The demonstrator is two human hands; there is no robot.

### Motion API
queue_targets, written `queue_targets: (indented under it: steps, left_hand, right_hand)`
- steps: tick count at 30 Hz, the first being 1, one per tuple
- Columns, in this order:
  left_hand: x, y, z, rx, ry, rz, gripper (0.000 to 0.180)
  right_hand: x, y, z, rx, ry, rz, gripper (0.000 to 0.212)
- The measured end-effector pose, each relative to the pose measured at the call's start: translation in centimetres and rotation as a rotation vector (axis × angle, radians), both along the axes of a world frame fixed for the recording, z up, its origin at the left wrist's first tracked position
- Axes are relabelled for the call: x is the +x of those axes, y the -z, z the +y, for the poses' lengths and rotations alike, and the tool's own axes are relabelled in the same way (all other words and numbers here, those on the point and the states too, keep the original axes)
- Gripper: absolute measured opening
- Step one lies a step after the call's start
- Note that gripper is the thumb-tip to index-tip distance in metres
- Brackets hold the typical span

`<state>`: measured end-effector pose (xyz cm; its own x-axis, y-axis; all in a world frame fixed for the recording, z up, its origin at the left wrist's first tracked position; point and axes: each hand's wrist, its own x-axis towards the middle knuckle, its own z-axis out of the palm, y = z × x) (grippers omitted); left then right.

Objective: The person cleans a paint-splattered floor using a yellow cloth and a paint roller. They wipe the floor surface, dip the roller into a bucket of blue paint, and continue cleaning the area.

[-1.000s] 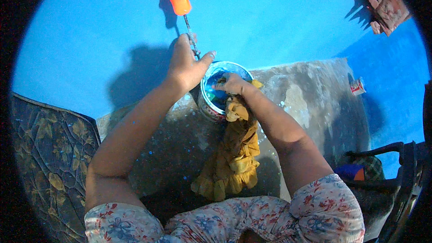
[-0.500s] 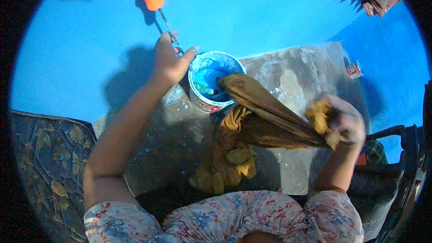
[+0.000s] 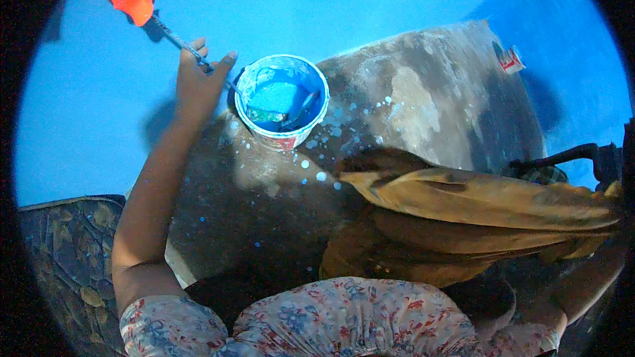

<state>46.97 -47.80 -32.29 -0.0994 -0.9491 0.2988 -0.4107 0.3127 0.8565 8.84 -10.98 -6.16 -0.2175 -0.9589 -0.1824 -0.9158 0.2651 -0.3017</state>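
The thin metal rod of a paint roller with an orange handle (image 3: 129, 0) is gripped by my left hand (image 3: 198, 79), thumb and fingers closed round it. From my hand the rod slants down to the rim of a white bucket (image 3: 282, 143) holding bright blue paint (image 3: 274, 96). Something greenish lies inside, smeared with paint. A mustard-brown cloth (image 3: 489, 201) stretches from beside the bucket to the right edge of the view. My right forearm (image 3: 589, 291) reaches up to that gathered end. The right hand itself is lost at the dark rim, where the cloth is drawn tight.
The bucket stands on a grey, paint-spotted surface (image 3: 423, 106) against a blue wall (image 3: 278, 13). A small red-and-white cup (image 3: 511, 60) is near the far right corner. A dark leaf-patterned cushion (image 3: 73, 258) is at left, and a dark bar (image 3: 562, 155) at right.
My right hand has pulled the cloth away from the bucket, out to the right edge. The orange handle tips further left, and my left hand still grips the rod. The view has shifted.
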Motion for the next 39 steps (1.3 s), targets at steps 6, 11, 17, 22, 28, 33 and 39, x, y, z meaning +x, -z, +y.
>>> queue_targets:
  steps: [6,11,17,22,28,33,39]
  left_hand:
    - [-0.6,-0.6,-0.2,0.010,0.026,0.129,0.077]
    - [-0.9,0.2,-0.4,0.034,0.052,0.156,0.078]
    - [-0.5,-0.3,-0.9,0.028,0.066,0.038,0.075]
    - [1.3,0.9,-1.8,-0.030,0.080,0.015,0.071]
    - [2.3,1.6,-1.5,-0.018,0.095,0.016,0.061]
    - [0.8,2.5,-2.3,-0.059,0.118,0.070,0.055]
    - [1.8,0.0,-0.6,0.088,0.081,0.007,0.055]
  right_hand:
    - [-2.4,-0.8,0.0,0.041,0.057,0.216,0.036]
    - [-3.0,4.8,-3.7,0.060,0.225,0.220,0.031]
    - [6.1,39.5,-6.8,-0.096,0.123,-0.092,0.021]
    - [19.6,52.6,-4.8,-0.101,-0.367,-0.205,0.047]
    - [13.5,49.2,-13.3,-0.085,-0.407,0.110,0.055]
    - [0.3,50.2,-25.0,-0.038,0.029,0.214,0.065]
    - [11.6,53.1,-18.2,-0.153,-0.272,0.547,0.063]
